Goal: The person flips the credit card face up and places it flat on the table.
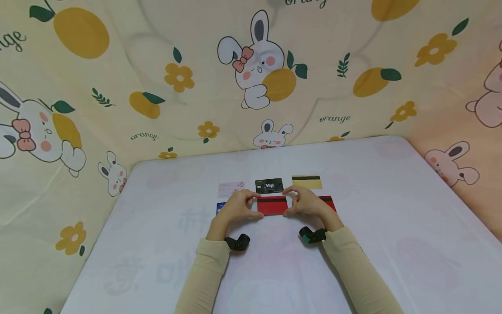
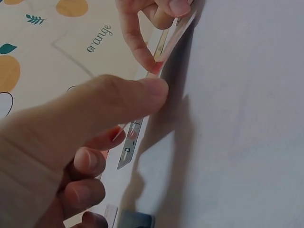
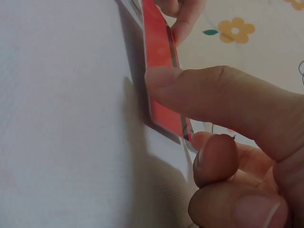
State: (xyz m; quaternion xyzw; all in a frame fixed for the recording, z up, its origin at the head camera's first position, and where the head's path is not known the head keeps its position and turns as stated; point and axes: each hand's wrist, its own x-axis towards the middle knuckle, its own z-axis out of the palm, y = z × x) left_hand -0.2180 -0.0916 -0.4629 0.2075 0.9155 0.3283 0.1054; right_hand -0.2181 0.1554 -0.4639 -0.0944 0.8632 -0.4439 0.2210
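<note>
Both hands hold a red card with a dark stripe (image 1: 272,209) by its two short sides. My left hand (image 1: 238,206) pinches the left side, with the thumb at the lower corner and a finger at the upper one. My right hand (image 1: 310,202) grips the right side in the same way. In the right wrist view, the red card (image 3: 161,52) is tilted, with a shadow on the table beside it. The left wrist view shows it nearly edge-on. Just beyond it lies a black card marked Vip (image 1: 269,186).
A pale pink card (image 1: 228,189) and a gold striped card (image 1: 307,183) flank the black one. Beside the left hand is a partly hidden blue card (image 1: 220,206); the right hand partly covers another red card (image 1: 330,202). A patterned cloth (image 1: 188,104) hangs behind the white table (image 1: 149,244).
</note>
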